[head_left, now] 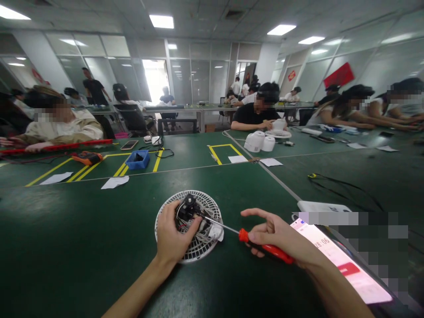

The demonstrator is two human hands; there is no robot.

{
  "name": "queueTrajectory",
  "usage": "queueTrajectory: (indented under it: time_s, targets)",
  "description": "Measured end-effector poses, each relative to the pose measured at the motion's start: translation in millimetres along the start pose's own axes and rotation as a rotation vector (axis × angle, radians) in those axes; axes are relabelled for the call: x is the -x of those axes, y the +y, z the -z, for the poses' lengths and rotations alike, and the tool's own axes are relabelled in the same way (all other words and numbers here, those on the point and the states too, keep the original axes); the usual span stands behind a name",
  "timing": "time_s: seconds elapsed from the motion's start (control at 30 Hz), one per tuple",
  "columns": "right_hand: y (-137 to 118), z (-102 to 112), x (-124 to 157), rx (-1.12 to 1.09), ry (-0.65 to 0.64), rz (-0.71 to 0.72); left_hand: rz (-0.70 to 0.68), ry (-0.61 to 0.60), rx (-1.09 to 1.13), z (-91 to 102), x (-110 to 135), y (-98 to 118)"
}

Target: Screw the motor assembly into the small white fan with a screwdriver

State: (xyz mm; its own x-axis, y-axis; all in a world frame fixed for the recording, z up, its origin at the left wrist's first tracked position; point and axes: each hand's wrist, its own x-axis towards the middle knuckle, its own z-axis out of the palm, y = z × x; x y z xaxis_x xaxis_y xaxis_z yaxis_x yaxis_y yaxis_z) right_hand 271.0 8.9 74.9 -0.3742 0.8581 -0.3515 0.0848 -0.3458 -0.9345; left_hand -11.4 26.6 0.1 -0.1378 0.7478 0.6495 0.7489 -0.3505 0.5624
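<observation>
A round white fan grille (202, 252) lies on the green table in front of me, with a black motor unit (189, 202) and loose wires on top of it. My left hand (172, 236) is wrapped around the motor unit's near side, thumb pressed toward its right edge. In my right hand (273, 232) is a screwdriver (274, 252) with a red and black handle, its index finger stretched out. The metal shaft points left, and its tip reaches the motor unit near my left thumb. Exactly what the tip touches is hidden.
At the right lie a lit phone (351, 274), a white device (324, 206) and a black strap (344, 187). Farther off are a blue bin (137, 160), an orange-black meter (88, 158), paper slips and white housings (255, 141). Several people sit at the surrounding tables.
</observation>
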Motion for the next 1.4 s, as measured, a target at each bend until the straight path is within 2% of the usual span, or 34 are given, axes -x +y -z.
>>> queueTrajectory:
  time_s: [0.17,0.33,0.43,0.53,0.77,0.97,1.2,1.4]
  targets:
    - [-2,0,-1,-0.063,-0.012,-0.002,0.025,0.0,0.017,0.1,0,-1]
    - [-1,3,-2,-0.27,0.139,0.043,0.087,0.021,0.036,2.1,-3,-2]
    - [3,3,-5,-0.346,0.156,0.085,0.129,0.054,0.036,3.0,-6,-3]
    - [7,-2,-10,-0.307,0.165,0.132,0.172,0.071,0.04,3.5,-8,-8]
    - [14,0,-15,-0.13,0.331,0.208,0.142,0.064,0.024,4.1,-8,-13]
    - [13,-3,-15,-0.084,0.351,0.231,0.137,0.084,0.018,3.5,-7,-10]
    - [14,-6,-20,-0.008,0.313,0.082,0.14,0.104,0.012,3.1,-7,-10]
    - [14,-3,-20,0.042,0.286,0.101,0.141,0.087,0.028,2.8,-6,-11]
